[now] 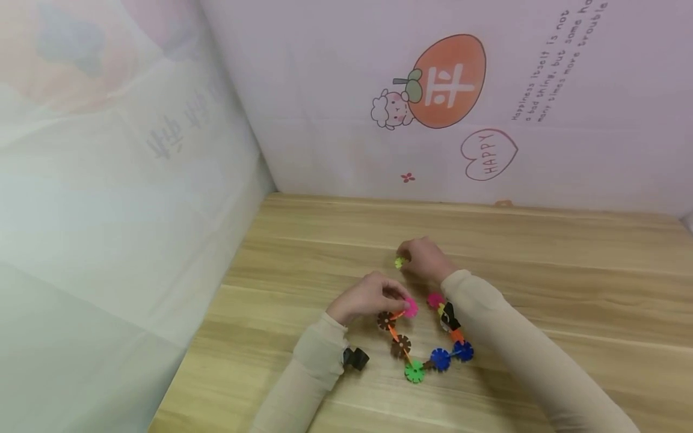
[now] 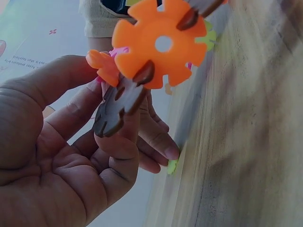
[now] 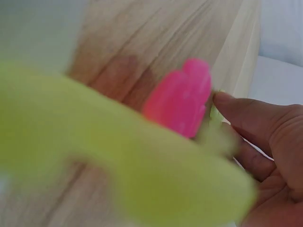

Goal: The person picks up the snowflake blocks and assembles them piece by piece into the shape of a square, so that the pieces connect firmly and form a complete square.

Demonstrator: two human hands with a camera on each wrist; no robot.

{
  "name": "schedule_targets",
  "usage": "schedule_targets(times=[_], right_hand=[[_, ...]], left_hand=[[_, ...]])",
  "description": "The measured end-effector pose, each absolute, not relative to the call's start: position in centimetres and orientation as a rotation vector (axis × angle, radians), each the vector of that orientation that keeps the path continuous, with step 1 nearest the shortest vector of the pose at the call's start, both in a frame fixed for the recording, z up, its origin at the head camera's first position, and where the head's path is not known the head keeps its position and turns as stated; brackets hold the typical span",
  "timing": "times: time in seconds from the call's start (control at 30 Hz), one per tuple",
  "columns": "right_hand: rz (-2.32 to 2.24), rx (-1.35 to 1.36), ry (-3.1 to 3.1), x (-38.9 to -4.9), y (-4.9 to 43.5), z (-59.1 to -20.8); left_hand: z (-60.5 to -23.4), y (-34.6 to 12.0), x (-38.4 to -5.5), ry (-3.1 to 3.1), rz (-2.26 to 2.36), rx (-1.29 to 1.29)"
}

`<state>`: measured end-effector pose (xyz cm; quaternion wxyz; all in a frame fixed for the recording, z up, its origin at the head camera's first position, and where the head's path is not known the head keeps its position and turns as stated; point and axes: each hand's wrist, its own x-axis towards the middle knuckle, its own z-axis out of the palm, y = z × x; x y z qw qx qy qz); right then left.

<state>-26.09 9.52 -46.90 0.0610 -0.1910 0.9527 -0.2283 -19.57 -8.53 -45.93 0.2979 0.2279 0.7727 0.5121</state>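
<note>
My left hand (image 1: 373, 294) pinches a pink notched disc (image 1: 411, 307) between thumb and fingers. That disc ends a bent chain of interlocking plastic discs, with brown (image 1: 400, 346), green (image 1: 414, 371) and blue (image 1: 441, 359) ones along it. An orange disc (image 2: 184, 47) and a brown disc (image 2: 113, 113) show close up in the left wrist view. Farther back, my right hand (image 1: 428, 258) pinches a loose yellow-green disc (image 1: 399, 263) low over the table. Another pink disc (image 1: 435, 300) tops the chain's right end. A blurred yellow piece (image 3: 142, 165) covers much of the right wrist view.
The wooden table (image 1: 303, 240) meets a printed cloth backdrop (image 1: 335, 120) behind and a white cloth wall (image 1: 108, 240) on the left. A black wrist device (image 1: 355, 359) sits by the left cuff, another black one (image 1: 450, 315) by the right sleeve.
</note>
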Motion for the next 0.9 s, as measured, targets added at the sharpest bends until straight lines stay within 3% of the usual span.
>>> schedule_targets(times=[0.67,0.9], right_hand=[[-0.851,-0.553,2.787,-24.7,14.0,-46.7],[-1.044,-0.526,2.728,-22.2,15.6,-46.1]], left_hand=[[-46.4,-8.2,-19.6,2.078,1.314,0.594],[-46.1,-8.0,-19.6,2.049,1.336,0.603]])
